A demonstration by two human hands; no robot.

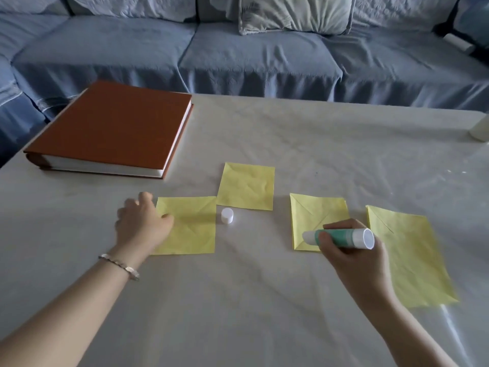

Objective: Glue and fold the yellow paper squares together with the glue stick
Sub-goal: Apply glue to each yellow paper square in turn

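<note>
Several yellow paper squares lie on the table. My left hand (141, 225) rests on the left edge of the leftmost square (193, 229), fingers loosely spread. Another square (246, 185) lies just beyond it. My right hand (352, 256) grips a green and white glue stick (341, 237), uncapped, lying sideways with its white tip pointing left over the creased third square (315, 213). A fourth, larger-looking square (412, 255) lies at the far right. The white cap (227, 215) stands between the first two squares.
A thick brown book (113, 128) lies at the table's far left. The table wears a pale wrinkled cover (238, 300). A blue sofa (251, 54) runs behind it. A white object (480, 128) stands at the right edge.
</note>
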